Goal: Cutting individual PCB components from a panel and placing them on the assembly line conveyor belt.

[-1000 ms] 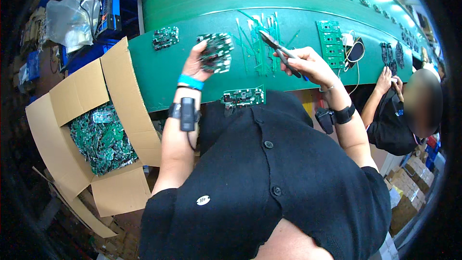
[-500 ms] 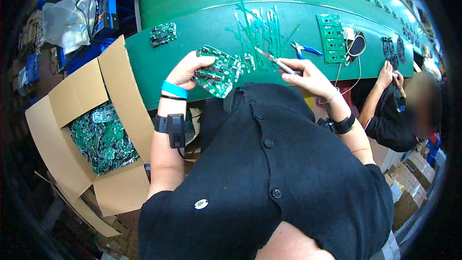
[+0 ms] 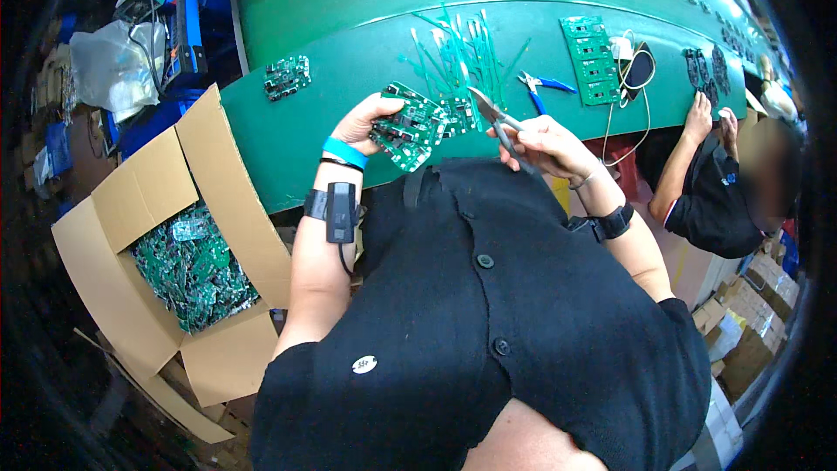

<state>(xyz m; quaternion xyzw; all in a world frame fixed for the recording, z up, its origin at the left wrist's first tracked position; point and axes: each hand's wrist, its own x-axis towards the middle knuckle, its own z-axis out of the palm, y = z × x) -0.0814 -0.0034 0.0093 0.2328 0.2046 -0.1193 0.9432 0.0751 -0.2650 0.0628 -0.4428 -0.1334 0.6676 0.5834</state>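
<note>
My left hand (image 3: 366,125) is closed on the edge of several green circuit boards (image 3: 411,129), held fanned out above the table's near edge. To their right, my right hand (image 3: 542,146) grips grey metal pliers (image 3: 490,109). The handles stand apart, and the tip points away from me toward the board pile. Just beyond the held boards, another populated circuit board (image 3: 457,118) lies at the foot of a heap of thin green board strips (image 3: 462,57). How the tip stands to that board is hard to tell.
An open cardboard box (image 3: 113,249) full of circuit boards stands at the left. On the green table (image 3: 340,61) lie a single board (image 3: 288,78), blue-handled cutters (image 3: 549,84), a board panel (image 3: 593,61) and a cable (image 3: 648,113). A co-worker (image 3: 719,183) sits at the right, near dark parts.
The held boards have shifted slightly right. The pliers have turned, and their handles now show spread apart. The co-worker's hands have moved apart.
</note>
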